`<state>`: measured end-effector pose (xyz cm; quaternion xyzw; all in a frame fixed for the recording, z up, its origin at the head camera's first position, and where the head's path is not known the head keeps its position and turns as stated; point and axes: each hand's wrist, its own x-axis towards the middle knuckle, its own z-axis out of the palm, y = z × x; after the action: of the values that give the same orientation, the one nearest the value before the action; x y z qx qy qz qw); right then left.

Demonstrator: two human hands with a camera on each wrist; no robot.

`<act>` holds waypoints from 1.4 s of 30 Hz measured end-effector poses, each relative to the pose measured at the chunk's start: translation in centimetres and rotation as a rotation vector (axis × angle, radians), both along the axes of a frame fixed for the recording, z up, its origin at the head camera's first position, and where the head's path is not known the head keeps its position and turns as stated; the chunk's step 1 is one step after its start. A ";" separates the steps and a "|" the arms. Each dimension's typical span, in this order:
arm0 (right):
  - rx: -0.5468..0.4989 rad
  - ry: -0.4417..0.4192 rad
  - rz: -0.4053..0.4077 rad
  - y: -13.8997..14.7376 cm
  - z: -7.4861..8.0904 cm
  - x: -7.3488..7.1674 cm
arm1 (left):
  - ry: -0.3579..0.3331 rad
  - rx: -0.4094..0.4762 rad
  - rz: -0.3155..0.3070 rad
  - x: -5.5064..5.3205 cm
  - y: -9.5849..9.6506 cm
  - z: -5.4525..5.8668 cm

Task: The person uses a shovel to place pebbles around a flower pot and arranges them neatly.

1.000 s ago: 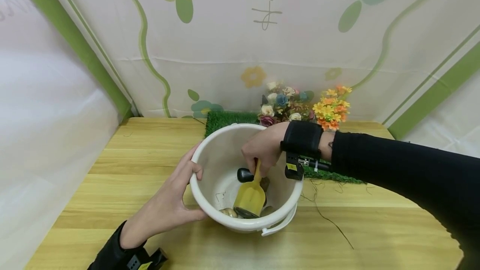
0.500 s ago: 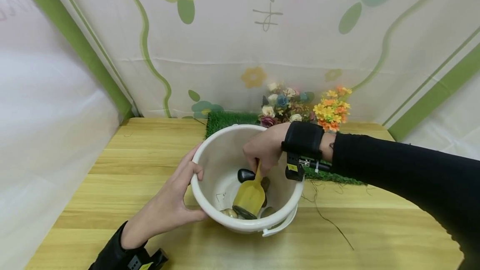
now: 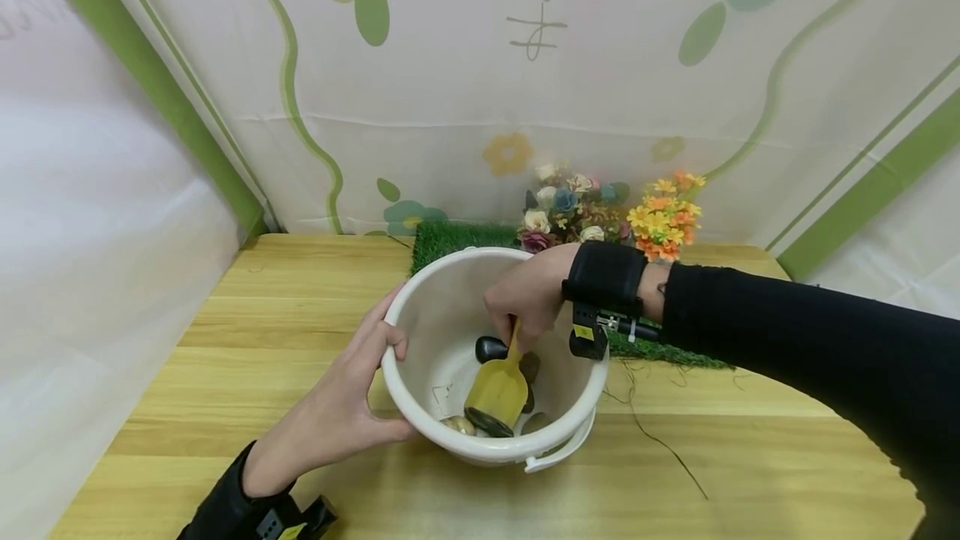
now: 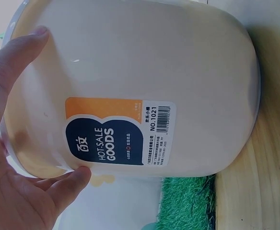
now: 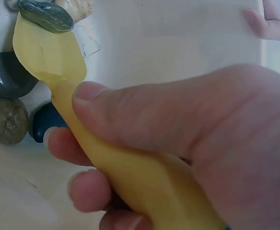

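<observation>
A white bucket (image 3: 420, 307) stands on the wooden table, with several stones at its bottom. My left hand (image 3: 352, 390) grips its left rim, fingers over the edge and thumb on the outer wall; the left wrist view shows a printed label (image 4: 121, 132) on that wall. Inside, my right hand (image 3: 528, 294) holds a yellow toy shovel (image 3: 498, 394) by its handle, blade downward. A dark green stone (image 5: 46, 15) lies at the tip of the blade. Beside the shovel are a dark grey stone (image 5: 11, 74), a brown stone (image 5: 9, 120) and a partly hidden blue-black stone (image 5: 46, 122).
Behind the bucket lies an artificial grass mat (image 3: 465, 240), with mixed flowers (image 3: 562, 211) and yellow-orange flowers (image 3: 663, 219) on it. The bucket's handle (image 3: 562, 448) hangs at the front right. A thin dark strand (image 3: 667, 448) lies on the table (image 3: 285, 307). Patterned cloth (image 3: 420, 90) hangs behind.
The shovel blade has shifted slightly to the left along the bucket's bottom, with the dark green stone at its tip. The left hand keeps its hold on the rim.
</observation>
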<state>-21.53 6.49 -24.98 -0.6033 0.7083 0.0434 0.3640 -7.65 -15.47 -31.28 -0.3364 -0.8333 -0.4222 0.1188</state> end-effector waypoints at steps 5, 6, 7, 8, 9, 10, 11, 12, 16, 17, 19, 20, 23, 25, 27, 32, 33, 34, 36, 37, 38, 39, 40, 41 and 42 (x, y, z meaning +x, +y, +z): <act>0.008 -0.005 0.011 0.0 -0.1 -0.1 | 0.006 0.001 0.001 -0.1 0.0 -0.1; 0.012 -0.002 0.011 0.0 -0.1 -0.1 | 0.009 0.000 0.002 -0.1 0.0 0.0; 0.017 0.000 0.009 0.0 -0.1 -0.1 | 0.012 -0.001 0.002 -0.1 0.0 0.0; 0.023 0.002 0.007 -0.1 -0.1 -0.1 | 0.013 -0.002 0.002 -0.1 0.0 0.0; 0.029 0.005 0.005 -0.1 -0.1 -0.2 | 0.015 -0.002 0.001 -0.1 0.0 0.0; 0.025 0.004 0.009 0.0 -0.7 -0.6 | 0.015 -0.003 0.001 0.0 0.0 0.0; 0.021 0.008 0.016 0.1 -1.3 -1.1 | 0.015 -0.002 0.000 0.0 0.0 0.0; 0.022 0.016 0.013 0.1 -1.3 -1.1 | 0.015 0.000 -0.001 0.0 0.0 0.1; -0.001 0.013 0.052 0.4 -3.7 -3.0 | 0.014 0.002 -0.001 0.0 0.0 0.1; -0.009 0.020 0.057 0.5 -3.7 -2.9 | 0.017 0.001 -0.002 -0.1 0.0 0.0; -0.010 0.007 0.055 0.5 -3.5 -2.8 | 0.023 -0.001 -0.001 -0.1 0.0 0.0; -0.006 -0.002 0.041 0.4 -2.7 -2.2 | 0.028 0.002 -0.003 -0.1 0.0 -0.1; -0.005 -0.024 0.006 0.3 -1.2 -1.0 | 0.049 0.010 -0.009 -0.1 0.0 -0.2; 0.009 -0.041 -0.018 0.1 -0.4 -0.5 | 0.063 0.017 -0.012 -0.2 0.0 -0.2; -0.003 -0.033 -0.015 0.2 -0.3 -0.3 | 0.069 0.021 -0.015 -0.2 0.0 -0.2; -0.019 -0.023 -0.001 0.4 -0.4 -0.4 | 0.069 0.023 -0.018 -0.2 0.0 -0.2; -0.021 -0.025 -0.003 0.4 -0.4 -0.4 | 0.066 0.023 -0.018 -0.2 0.0 -0.2; -0.024 -0.029 -0.006 0.4 -0.4 -0.4 | 0.063 0.023 -0.017 -0.2 0.0 -0.2; -0.035 -0.040 -0.007 0.3 -0.4 -0.3 | 0.053 0.020 -0.015 -0.2 0.0 -0.2; -0.040 -0.043 -0.002 0.2 -0.4 -0.3 | 0.047 0.018 -0.015 -0.2 -0.1 -0.2; -0.047 -0.048 0.001 0.1 -0.4 -0.2 | 0.044 0.016 -0.013 -0.2 -0.1 -0.2; -0.053 -0.055 0.006 0.1 -0.5 -0.2 | 0.038 0.013 -0.012 -0.2 -0.1 -0.2; -0.058 -0.061 0.010 0.0 -0.6 -0.2 | 0.032 0.010 -0.011 -0.2 -0.1 -0.2; -0.061 -0.064 0.014 -0.1 -0.8 -0.2 | 0.029 0.006 -0.009 -0.2 -0.1 -0.2; -0.063 -0.067 0.018 -0.1 -0.8 -0.3 | 0.026 0.002 -0.008 -0.2 -0.1 -0.2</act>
<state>-21.82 6.39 -25.83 -0.6218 0.6914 0.0042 0.3679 -7.84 -15.61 -31.43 -0.3450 -0.8299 -0.4194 0.1281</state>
